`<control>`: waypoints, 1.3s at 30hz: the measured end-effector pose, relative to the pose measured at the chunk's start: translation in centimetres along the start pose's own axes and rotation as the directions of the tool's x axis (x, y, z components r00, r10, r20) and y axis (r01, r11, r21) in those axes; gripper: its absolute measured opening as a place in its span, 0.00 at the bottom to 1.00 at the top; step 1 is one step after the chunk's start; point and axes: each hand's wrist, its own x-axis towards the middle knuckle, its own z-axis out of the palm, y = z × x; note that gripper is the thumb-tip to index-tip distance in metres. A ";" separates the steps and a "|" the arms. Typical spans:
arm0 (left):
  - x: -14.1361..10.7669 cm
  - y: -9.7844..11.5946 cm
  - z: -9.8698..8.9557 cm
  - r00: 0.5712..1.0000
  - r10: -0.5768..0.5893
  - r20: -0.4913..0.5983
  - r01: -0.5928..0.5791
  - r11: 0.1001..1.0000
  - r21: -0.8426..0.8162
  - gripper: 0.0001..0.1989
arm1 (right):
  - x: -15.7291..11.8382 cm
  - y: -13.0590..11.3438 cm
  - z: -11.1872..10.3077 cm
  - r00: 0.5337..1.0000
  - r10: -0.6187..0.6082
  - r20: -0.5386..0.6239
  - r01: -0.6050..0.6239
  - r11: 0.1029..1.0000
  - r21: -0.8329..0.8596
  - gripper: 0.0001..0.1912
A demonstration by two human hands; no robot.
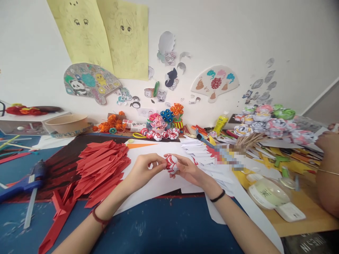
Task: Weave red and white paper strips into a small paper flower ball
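Observation:
A small red and white folded paper ball (171, 164) is held between both hands over white paper at the centre. My right hand (186, 170) wraps its fingers round the ball's right side and underside. With thumb and forefinger together, my left hand (145, 170) pinches at the ball's left edge. A large heap of folded red paper strips (102, 165) lies left of my left hand. Folded white paper strips (198, 151) are stacked just beyond my right hand and to its right.
A blue glue gun (33, 180) lies at the left. Finished paper flowers (159, 134) line the wall. At the right are a clear plastic container (268, 192), a yellow bottle (221, 122) and another person's arm (328, 169).

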 end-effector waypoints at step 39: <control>-0.4 -0.2 0.5 0.998 0.054 -0.027 -0.051 0.993 0.108 0.10 | -0.2 -0.3 0.5 1.000 0.016 -0.025 -0.019 0.992 -0.126 0.33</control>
